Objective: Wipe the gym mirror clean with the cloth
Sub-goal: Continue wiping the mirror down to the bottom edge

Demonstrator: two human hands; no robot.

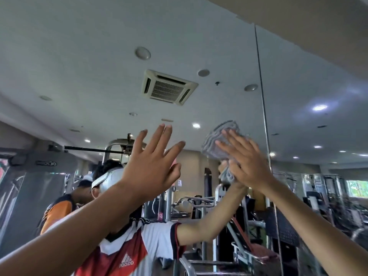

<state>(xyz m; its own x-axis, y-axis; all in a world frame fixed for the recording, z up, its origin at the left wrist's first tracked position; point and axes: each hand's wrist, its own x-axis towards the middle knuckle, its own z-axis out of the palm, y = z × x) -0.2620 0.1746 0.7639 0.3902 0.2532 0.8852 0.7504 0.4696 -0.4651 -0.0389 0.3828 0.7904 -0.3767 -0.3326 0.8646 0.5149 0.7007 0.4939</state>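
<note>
Left arm: bare forearm rising from the lower left corner, reaching up toward the glass.
Left hand (153,166): raised, palm toward the mirror, fingers spread wide and holding nothing; whether the palm touches the glass I cannot tell.
Right arm: bare forearm coming up from the lower right corner.
Right hand (244,162): flat and spread, palm pressing the cloth against the glass, fingers laid over it rather than curled round it.
Cloth (221,142): grey, ribbed and bunched, pinned between the right hand and the mirror; its upper folds stick out above the fingertips and a lower fold hangs just below the heel of the hand.
Mirror (119,86): fills nearly the whole view, with the cloth against it up high, right of centre.
Mirror seam (262,100): a thin vertical joint between two panes, just beside the right hand on its right.
Reflection, person: white and red shirt (127,248), a white headset across the brow, arms raised to meet the real ones.
Reflection, second person: orange and black top (57,210), standing behind at the left.
Reflection, room: gym machines (199,204) and racks across the back.
Reflection, ceiling: a square air-conditioning vent (169,86) and round recessed lights.
</note>
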